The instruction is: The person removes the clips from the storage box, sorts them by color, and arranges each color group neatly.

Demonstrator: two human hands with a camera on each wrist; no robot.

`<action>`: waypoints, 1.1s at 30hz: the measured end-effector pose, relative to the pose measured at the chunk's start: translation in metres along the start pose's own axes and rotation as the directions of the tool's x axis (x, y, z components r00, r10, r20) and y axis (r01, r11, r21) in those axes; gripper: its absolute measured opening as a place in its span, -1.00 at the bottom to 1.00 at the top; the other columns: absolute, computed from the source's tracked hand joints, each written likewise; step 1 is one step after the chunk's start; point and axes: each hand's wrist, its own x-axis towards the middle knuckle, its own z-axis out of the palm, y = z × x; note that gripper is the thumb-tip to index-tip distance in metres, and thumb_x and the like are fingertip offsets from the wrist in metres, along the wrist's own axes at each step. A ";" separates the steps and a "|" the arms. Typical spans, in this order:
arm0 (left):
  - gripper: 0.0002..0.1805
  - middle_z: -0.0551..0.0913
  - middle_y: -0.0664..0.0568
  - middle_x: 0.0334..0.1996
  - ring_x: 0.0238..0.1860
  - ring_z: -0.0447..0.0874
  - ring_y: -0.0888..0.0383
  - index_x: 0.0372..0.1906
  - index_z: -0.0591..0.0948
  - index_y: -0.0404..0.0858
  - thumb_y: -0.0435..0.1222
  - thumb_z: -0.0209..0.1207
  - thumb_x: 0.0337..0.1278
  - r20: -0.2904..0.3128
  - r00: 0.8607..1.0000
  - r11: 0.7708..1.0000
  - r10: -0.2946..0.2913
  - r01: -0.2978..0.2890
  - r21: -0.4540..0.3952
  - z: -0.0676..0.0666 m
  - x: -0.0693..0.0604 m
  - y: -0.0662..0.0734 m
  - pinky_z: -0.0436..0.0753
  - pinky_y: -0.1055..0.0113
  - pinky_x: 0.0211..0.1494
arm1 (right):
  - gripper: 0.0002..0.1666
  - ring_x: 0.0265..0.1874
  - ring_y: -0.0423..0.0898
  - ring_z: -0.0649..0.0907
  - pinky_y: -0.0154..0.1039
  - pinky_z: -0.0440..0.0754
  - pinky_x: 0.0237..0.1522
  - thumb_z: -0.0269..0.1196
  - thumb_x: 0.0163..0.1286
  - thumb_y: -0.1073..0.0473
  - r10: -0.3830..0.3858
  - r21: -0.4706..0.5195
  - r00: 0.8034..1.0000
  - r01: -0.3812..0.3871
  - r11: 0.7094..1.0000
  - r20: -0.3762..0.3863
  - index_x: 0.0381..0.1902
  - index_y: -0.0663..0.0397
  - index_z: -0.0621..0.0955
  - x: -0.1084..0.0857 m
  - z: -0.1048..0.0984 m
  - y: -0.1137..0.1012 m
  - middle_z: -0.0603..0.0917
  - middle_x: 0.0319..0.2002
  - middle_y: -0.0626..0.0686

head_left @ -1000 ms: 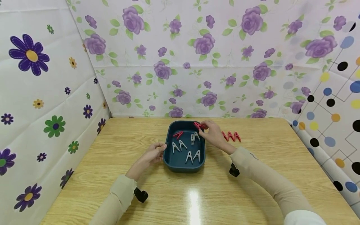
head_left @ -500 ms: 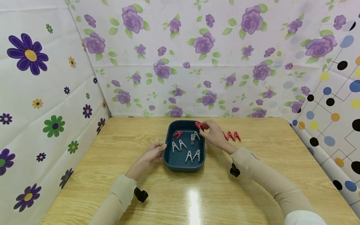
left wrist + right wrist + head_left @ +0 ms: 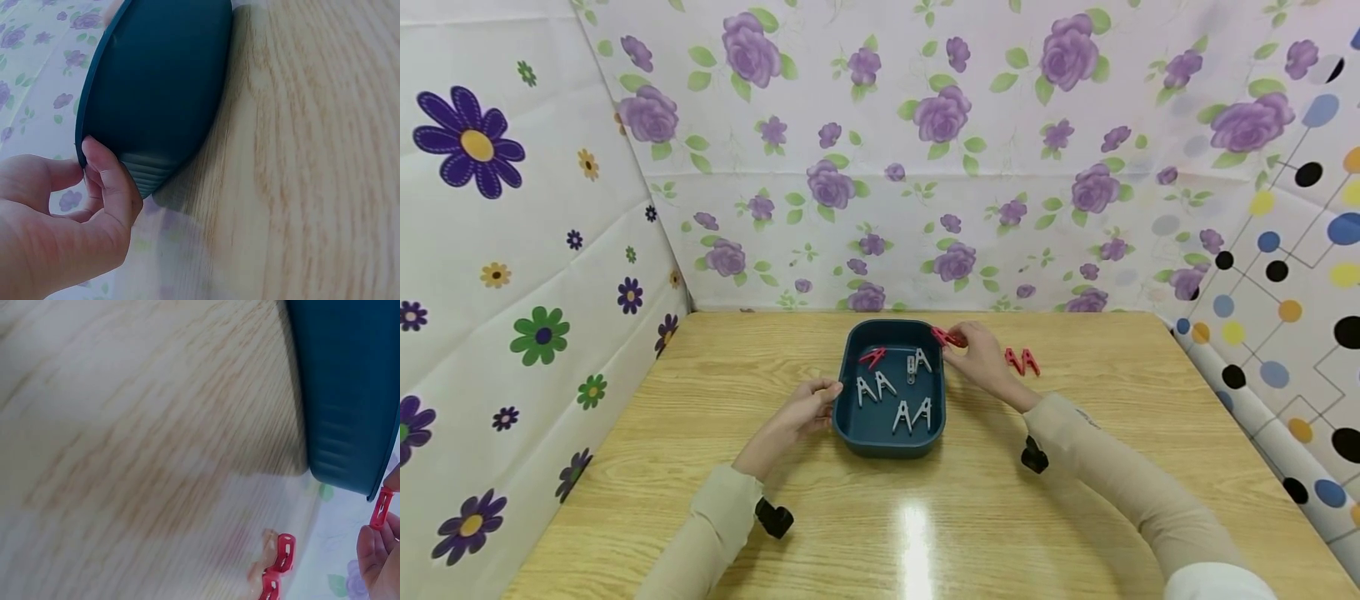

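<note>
The left hand pinches the left rim of a dark blue bin; in the left wrist view, the thumb and curled fingers of that hand grip the bin's edge. At the back right corner, the right hand holds a red clip between thumb and fingers by the rim. The right wrist view shows this clip in the right hand, beside the bin. One red clip and several grey clips lie inside the bin.
Two red clips lie on the wooden table right of the right hand; red clips also show in the right wrist view. Patterned cloths stand behind and at both sides of the table.
The right hand has shifted slightly right with its red clip, from over the bin's corner to its rim. One red clip on the table is no longer visible beside that hand. The left hand keeps its grip.
</note>
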 end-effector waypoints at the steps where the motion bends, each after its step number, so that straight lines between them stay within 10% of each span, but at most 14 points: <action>1: -0.57 0.54 0.11 -0.52 -0.55 0.47 0.29 0.17 0.36 -0.43 -0.18 0.00 0.45 0.001 1.000 1.000 0.000 0.000 0.002 0.000 0.000 0.000 0.48 0.47 -0.47 | -0.68 -0.17 0.02 0.62 -0.05 0.62 -0.11 0.33 0.25 0.14 0.005 0.001 1.000 -0.005 1.000 0.003 -0.09 0.18 0.61 -0.001 -0.001 0.001 0.63 -0.14 0.15; 33: -0.63 0.51 0.14 -0.57 -0.59 0.47 0.31 0.13 0.35 -0.45 -0.22 -0.02 0.47 0.026 0.999 1.000 0.025 -0.025 -0.015 -0.001 0.003 -0.004 0.49 0.50 -0.50 | -0.65 -0.68 -0.13 0.47 -0.31 0.35 -0.68 0.30 0.26 0.05 0.350 -0.080 0.936 -0.346 0.935 0.045 -0.21 0.23 0.52 -0.017 -0.027 0.032 0.62 -0.45 0.17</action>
